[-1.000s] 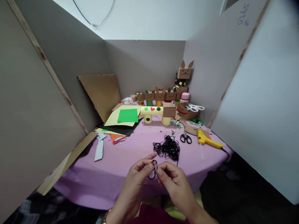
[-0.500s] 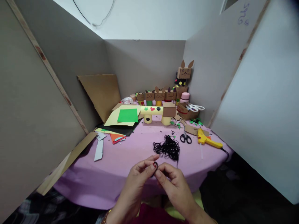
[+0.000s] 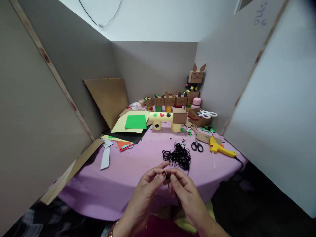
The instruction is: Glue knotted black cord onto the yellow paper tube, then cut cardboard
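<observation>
Shrunk from a dangling loop, black cord [image 3: 166, 174] now shows only between fingertips.
Both left hand [image 3: 147, 185] and right hand [image 3: 185, 191] pinch it above the purple table [image 3: 123, 177] edge, near the tangle [image 3: 178, 156]; blue panel scrawl [image 3: 260, 13] unreadable.

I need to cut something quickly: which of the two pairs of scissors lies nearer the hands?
The black-handled scissors, flat on the purple cloth beside the yellow glue gun; the white-handled pair rests farther back on a cardboard box.

I get soft, even light from above with faint shadows and no glare. Wide-angle distortion bends the partition edges, and my near hands look slightly blurred.
</observation>
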### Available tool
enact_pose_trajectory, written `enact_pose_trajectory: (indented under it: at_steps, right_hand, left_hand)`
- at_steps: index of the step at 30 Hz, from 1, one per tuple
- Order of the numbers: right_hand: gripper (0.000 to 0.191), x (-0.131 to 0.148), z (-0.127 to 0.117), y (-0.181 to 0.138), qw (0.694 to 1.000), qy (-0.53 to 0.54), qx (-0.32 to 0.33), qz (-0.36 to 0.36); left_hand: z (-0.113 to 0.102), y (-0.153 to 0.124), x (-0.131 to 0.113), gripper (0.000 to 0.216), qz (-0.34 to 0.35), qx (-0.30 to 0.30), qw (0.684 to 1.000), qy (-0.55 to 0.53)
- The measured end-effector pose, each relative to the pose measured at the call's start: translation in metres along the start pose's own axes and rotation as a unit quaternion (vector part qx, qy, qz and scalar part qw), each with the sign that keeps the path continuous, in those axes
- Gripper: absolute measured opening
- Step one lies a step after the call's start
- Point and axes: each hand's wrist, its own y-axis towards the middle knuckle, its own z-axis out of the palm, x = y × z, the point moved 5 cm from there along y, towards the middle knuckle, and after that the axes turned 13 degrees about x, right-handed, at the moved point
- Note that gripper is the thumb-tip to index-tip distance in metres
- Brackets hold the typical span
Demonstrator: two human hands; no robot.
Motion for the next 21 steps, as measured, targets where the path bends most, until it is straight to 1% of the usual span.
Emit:
enact_pose_trajectory:
  at_steps: [2,4,7,10,12,14,16,21]
  right_hand:
    - [0.027,0.004,-0.003,-0.001,0.999,-0.033,-0.027,-0.023]
    - [0.03,0.008,-0.003,-0.001,0.998,-0.044,-0.03,-0.039]
    - [0.031,0.008,0.003,0.002,0.999,-0.006,-0.005,-0.032]
    - [0.028,0.003,0.01,0.003,0.999,0.044,0.023,-0.004]
    - [0.024,0.0,0.013,0.003,0.998,0.059,0.034,0.011]
    - [0.022,-0.002,0.013,0.003,0.998,0.052,0.034,0.013]
    - [0.027,-0.003,0.013,0.002,0.999,0.042,0.032,0.012]
    - [0.03,-0.005,0.014,0.001,0.997,0.062,0.035,0.021]
  left_hand:
    - [-0.003,0.001,0.0,0.004,0.012,-0.008,1.0,0.015]
    - [-0.004,0.002,-0.001,0.004,0.023,-0.012,0.999,0.027]
    - [-0.005,0.003,-0.002,0.005,0.034,-0.021,0.998,0.056]
    - [-0.004,0.004,-0.002,0.006,0.028,-0.028,0.997,0.069]
    - [-0.004,0.004,-0.002,0.006,0.03,-0.034,0.997,0.064]
    - [-0.005,0.003,-0.001,0.006,0.037,-0.042,0.997,0.054]
    - [-0.006,0.004,0.002,0.005,0.032,-0.041,0.998,0.031]
    - [-0.005,0.004,0.01,0.006,0.002,-0.044,0.995,-0.087]
